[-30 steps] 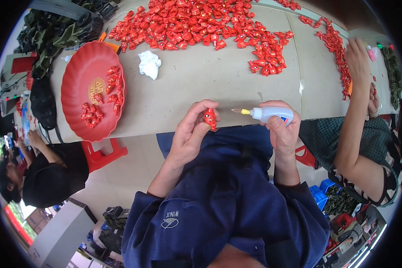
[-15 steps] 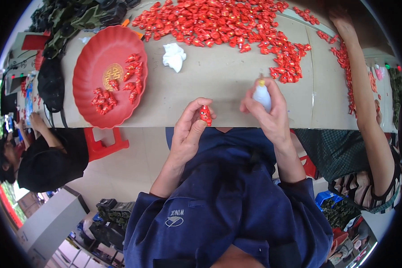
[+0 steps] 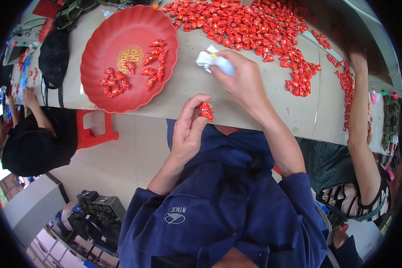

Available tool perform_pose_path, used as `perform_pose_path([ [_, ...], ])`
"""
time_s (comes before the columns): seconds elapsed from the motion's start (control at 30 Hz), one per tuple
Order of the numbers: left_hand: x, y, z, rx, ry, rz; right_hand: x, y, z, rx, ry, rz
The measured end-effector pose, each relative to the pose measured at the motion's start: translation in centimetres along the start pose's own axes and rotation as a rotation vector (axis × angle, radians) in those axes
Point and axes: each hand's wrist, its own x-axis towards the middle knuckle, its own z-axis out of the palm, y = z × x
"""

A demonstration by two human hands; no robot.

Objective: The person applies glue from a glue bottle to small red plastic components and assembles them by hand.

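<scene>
The right hand has swung left across the worktop, carrying the squeeze bottle to the crumpled white tissue; blur hides whether the yellow-collared tip touches it. Its grip is closed around the bottle. The left hand's grip pinches a glossy red figurine at the worktop's near edge. Pressing the bottle too hard could spill liquid onto the tissue or worktop; a loosened fingertip pinch could drop the figurine.
</scene>
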Motion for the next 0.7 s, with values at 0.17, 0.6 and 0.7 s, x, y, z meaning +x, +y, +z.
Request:
perform_pose_path([
  [0.17,0.1,-0.5,0.5,0.074,0.053,0.007,-3.9,-3.1,-4.6,0.596,-0.1,0.412],
  [0.6,0.7,-0.3,2.3,-0.078,0.012,-0.054,-5.8,-0.5,-5.3,0.4,-0.003,0.446],
  [0.7,0.9,-0.5,2.2,-0.173,-0.029,-0.051,-6.2,-0.5,-6.5,0.416,0.086,0.481],
])
